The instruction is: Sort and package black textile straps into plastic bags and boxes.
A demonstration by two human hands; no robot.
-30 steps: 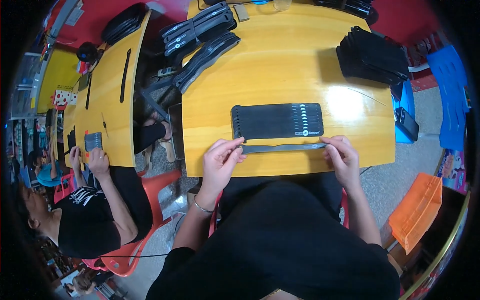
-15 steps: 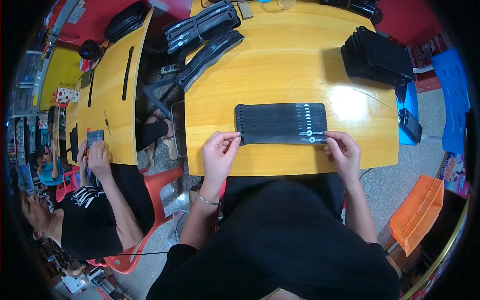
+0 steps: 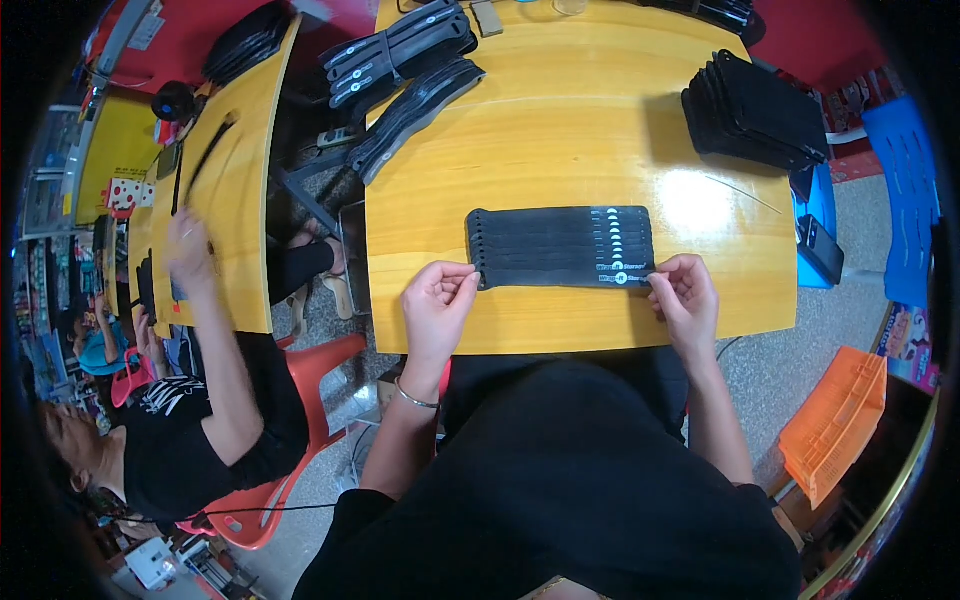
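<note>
Several black straps (image 3: 550,240) lie overlapped in a neat row before me, with small holes at their left ends and white printed marks toward the right. My left hand (image 3: 438,305) pinches the left end of the nearest strap between thumb and fingertips. At the strap's other end, my right hand (image 3: 688,300) pinches it the same way. That strap (image 3: 560,281) is held straight along the near edge of the row, overlapping the one behind it.
Bundled black straps (image 3: 395,60) and a loose strap stack (image 3: 415,115) sit at the table's far left. A tall black pile (image 3: 755,110) stands far right, near a thin stick (image 3: 742,194). An orange crate (image 3: 835,425) is at right. A co-worker (image 3: 190,430) sits at the left table.
My hands stay at the strap's ends, with only a slight shift left. The co-worker's hand has moved away from their body, blurred, and a strap there is lifted.
</note>
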